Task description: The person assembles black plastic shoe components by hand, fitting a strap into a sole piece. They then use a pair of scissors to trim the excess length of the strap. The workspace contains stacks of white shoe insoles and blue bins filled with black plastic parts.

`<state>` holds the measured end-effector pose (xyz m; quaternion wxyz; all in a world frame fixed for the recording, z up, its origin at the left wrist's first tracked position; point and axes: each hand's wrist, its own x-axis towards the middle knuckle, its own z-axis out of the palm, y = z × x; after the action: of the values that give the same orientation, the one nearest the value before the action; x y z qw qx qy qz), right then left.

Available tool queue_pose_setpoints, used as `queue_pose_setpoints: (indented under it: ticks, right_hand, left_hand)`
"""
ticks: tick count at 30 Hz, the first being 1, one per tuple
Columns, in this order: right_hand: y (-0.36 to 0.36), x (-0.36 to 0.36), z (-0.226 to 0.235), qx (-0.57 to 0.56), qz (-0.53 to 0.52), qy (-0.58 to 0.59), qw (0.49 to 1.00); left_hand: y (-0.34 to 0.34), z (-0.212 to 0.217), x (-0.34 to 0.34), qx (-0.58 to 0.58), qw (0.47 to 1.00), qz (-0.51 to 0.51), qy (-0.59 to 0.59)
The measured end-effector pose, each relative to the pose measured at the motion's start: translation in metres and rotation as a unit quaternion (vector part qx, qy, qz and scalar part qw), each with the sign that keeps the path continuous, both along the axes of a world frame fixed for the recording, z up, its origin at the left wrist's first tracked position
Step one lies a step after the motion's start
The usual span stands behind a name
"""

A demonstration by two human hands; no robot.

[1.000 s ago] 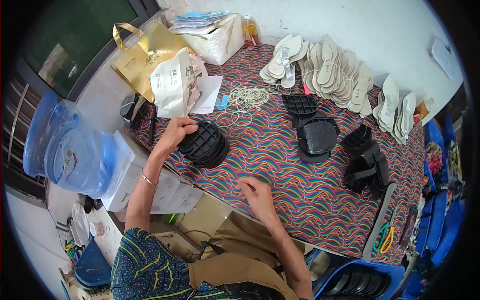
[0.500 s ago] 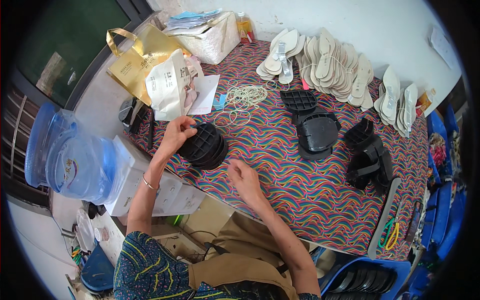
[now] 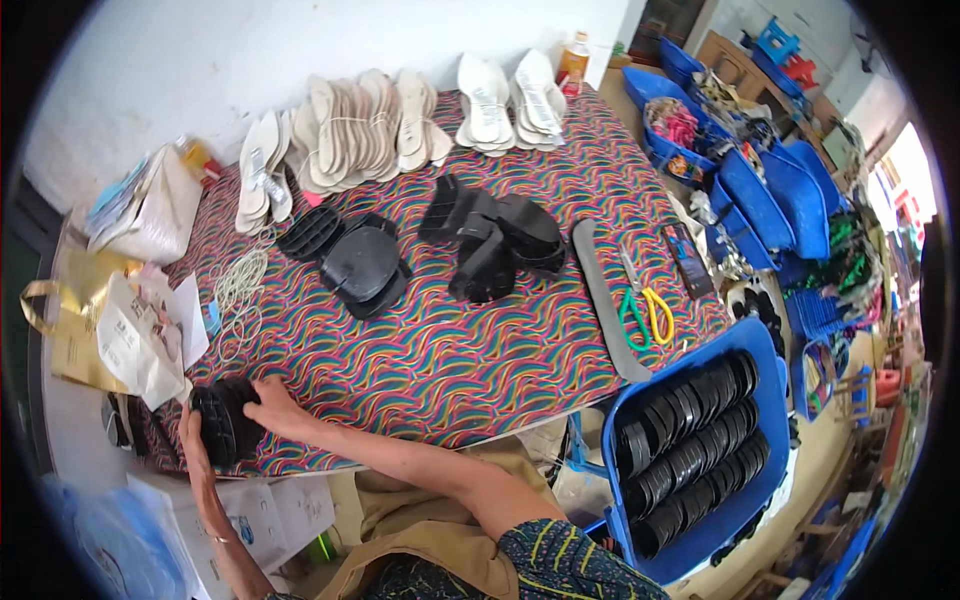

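Note:
A stack of black plastic shoe-sole pieces (image 3: 229, 422) with gridded undersides is between my hands at the table's near left edge. My left hand (image 3: 191, 428) grips its left side, while the fingers of my right hand (image 3: 277, 405) close on its right side. Farther back are two loose groups of similar black pieces: one group (image 3: 362, 265) lies partly flat with a gridded piece beside it, and another group (image 3: 497, 240) is heaped at angles. Neither of my hands touches those groups.
Bundled pale insoles (image 3: 345, 130) line the wall side. Cord (image 3: 240, 290) and a gold bag (image 3: 75, 315) are at left. A grey strip (image 3: 607, 300), scissors (image 3: 640, 305) and a phone (image 3: 687, 262) lie at right. A blue bin (image 3: 690, 545) full of black pieces stands near right.
The view has swung right, bringing the blue bin fully into sight. My right hand has come onto the stack, which now looks tipped more onto its side.

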<state>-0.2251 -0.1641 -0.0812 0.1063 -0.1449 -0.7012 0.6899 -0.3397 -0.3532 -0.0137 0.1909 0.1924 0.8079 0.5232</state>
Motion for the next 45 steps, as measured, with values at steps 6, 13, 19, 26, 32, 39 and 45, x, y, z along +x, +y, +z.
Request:
queue_pose_setpoints:
  ticks: [6, 13, 19, 26, 32, 39, 45]
  right_hand:
    - [-0.007, 0.026, 0.012, -0.109, -0.012, 0.105, 0.988]
    - [0.055, 0.144, 0.070, 0.061, -0.177, 0.142, 0.972]
    - [0.116, 0.246, 0.111, 0.197, -0.299, -0.001, 0.934]
    - [0.147, 0.317, 0.124, 0.347, -0.399, -0.102, 0.843]
    - [0.155, 0.327, 0.099, 0.282, -0.423, -0.108, 0.854]
    - [0.152, 0.335, 0.086, 0.250, -0.404, -0.061, 0.878]
    - [0.150, 0.338, 0.076, 0.195, -0.409, -0.017, 0.891]
  left_hand:
    - [-0.016, -0.028, 0.019, 0.151, 0.988, 0.035, 0.005]
    - [0.108, -0.020, 0.137, 0.367, 0.919, -0.018, -0.143]
    - [0.223, 0.012, 0.262, 0.379, 0.905, -0.029, -0.192]
    - [0.282, -0.013, 0.317, 0.275, 0.938, -0.167, 0.130]
    - [0.281, -0.002, 0.303, 0.265, 0.912, -0.311, 0.038]
    - [0.276, 0.014, 0.306, 0.184, 0.923, -0.334, 0.047]
    - [0.277, 0.013, 0.297, 0.185, 0.925, -0.329, -0.039]
